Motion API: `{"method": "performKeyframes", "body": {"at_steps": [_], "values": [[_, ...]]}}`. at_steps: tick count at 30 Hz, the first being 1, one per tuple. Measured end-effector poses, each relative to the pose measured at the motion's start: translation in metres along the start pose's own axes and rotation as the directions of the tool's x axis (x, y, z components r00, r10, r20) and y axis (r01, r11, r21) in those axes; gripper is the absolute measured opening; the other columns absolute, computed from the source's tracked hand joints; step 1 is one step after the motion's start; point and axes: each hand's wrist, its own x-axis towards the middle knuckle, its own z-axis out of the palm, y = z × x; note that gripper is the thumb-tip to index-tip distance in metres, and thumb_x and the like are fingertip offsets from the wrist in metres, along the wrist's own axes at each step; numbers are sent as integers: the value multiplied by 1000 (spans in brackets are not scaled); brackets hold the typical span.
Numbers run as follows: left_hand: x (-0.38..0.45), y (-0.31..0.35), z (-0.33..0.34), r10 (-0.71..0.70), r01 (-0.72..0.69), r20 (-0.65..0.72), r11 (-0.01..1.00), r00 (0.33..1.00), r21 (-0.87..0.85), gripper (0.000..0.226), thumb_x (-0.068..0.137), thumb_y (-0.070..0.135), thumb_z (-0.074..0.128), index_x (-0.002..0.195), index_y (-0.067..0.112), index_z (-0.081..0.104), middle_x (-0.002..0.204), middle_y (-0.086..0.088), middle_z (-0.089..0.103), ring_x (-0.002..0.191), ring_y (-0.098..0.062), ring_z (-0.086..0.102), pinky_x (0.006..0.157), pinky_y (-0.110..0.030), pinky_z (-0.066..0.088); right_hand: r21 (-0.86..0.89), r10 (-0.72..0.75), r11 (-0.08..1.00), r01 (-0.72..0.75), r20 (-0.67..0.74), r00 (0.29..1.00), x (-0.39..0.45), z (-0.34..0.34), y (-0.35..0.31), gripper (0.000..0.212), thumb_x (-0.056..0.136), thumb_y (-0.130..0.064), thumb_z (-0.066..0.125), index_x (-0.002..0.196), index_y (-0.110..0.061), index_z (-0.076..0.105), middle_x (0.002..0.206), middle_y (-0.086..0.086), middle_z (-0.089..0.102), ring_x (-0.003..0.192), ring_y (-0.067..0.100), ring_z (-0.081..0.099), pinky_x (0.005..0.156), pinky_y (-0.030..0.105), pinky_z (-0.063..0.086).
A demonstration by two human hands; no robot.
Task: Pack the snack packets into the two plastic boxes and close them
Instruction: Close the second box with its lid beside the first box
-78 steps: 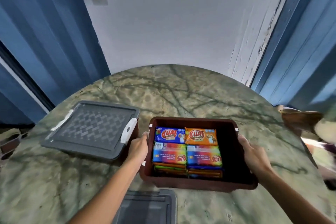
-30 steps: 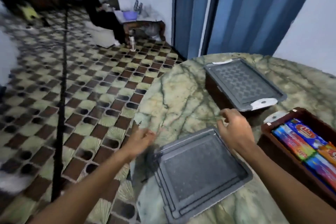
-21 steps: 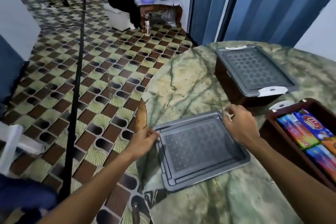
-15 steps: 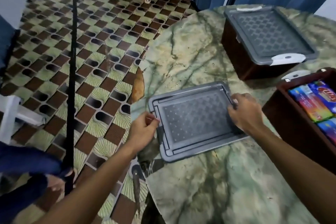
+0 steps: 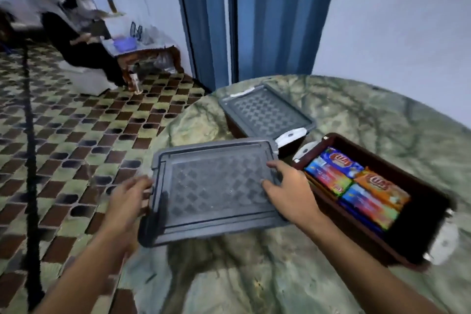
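Two dark brown plastic boxes stand on one round green marbled table (image 5: 356,115), one closed box (image 5: 238,128) under a grey lid and one open box (image 5: 407,181), beside one loose grey patterned plastic lid (image 5: 216,191), with four colourful snack packets (image 5: 351,183) visible on top and two hands.

I had both forearms reaching forward; left hand (image 5: 127,201) gripped the lid's (image 5: 216,191) left edge, right hand (image 5: 290,191) gripped its right edge, fingers spread on top.
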Motion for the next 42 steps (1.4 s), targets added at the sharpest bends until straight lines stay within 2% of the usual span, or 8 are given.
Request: {"method": "performKeyframes", "body": {"at_steps": [5, 10, 14, 20, 28, 33, 36, 42], "values": [[34, 65, 110, 203, -224, 322, 974, 925, 30, 8, 90, 15, 60, 92, 16, 67, 91, 0, 66, 81, -15, 59, 66, -31, 45, 109, 221, 974, -197, -281, 934, -7, -79, 32, 37, 85, -23, 66, 122, -16, 62, 116, 5, 65, 113, 22, 56, 93, 28, 41], [22, 73, 252, 316, -497, 724, 867, 613, 43, 27, 77, -6, 71, 102, 5, 68, 95, -9, 66, 91, -21, 59, 83, -30, 46, 233, 524, 848, -477, -505, 686, -46, -125, 82, 36, 88, -22, 63, 123, -16, 61, 118, 7, 63, 83, 15, 57, 74, 23, 38], [5, 60, 309, 284, -556, 833, 831, 474, 33, 33, 74, -10, 73, 105, -2, 65, 99, -11, 64, 94, -20, 59, 84, -28, 45, 332, 650, 747, -577, -546, 528, -66, -128, 110, 35, 87, -17, 61, 121, -13, 62, 124, 11, 62, 111, 27, 56, 80, 25, 37], [10, 31, 338, 309, -727, 885, 685, 349, 48, 30, 66, -8, 79, 93, 1, 70, 88, -9, 69, 76, -20, 62, 81, -35, 54, 297, 679, 682, -668, -595, 429, -70, -112, 128, 36, 86, -16, 56, 121, -10, 59, 114, 14, 65, 109, 35, 57, 85, 34, 43], [17, 30, 337, 382, -853, 887, 522, 260, 25, 25, 71, 5, 77, 96, 6, 73, 90, -11, 72, 74, -16, 63, 80, -30, 53, -46, 674, 485, -873, -616, 407, -54, -94, 138, 40, 94, -23, 40, 132, -8, 45, 136, 12, 49, 128, 33, 36, 100, 51, 29], [10, 26, 334, 398, -874, 877, 483, 270, 50, 27, 79, 8, 72, 106, 7, 73, 101, -13, 72, 92, -25, 66, 80, -26, 47, -208, 566, 505, -838, -653, 503, -66, -110, 154, 34, 96, -26, 40, 107, -8, 67, 119, 13, 61, 118, 33, 41, 98, 48, 34], [10, 20, 341, 416, -872, 857, 485, 303, 73, 23, 79, 9, 68, 101, 9, 72, 104, -10, 71, 93, -28, 63, 77, -30, 50, -71, 533, 634, -770, -682, 501, -68, -123, 170, 25, 94, -23, 55, 102, -7, 72, 118, 18, 58, 116, 36, 41, 95, 39, 35], [3, 5, 353, 387, -819, 827, 556, 407, 142, 31, 90, 18, 61, 115, 5, 49, 118, -15, 57, 109, -32, 53, 88, -37, 41, 397, 652, 686, -610, -708, 272, -64, -109, 180, 40, 91, -26, 61, 125, -7, 52, 127, 12, 53, 114, 27, 51, 95, 38, 40]]}}
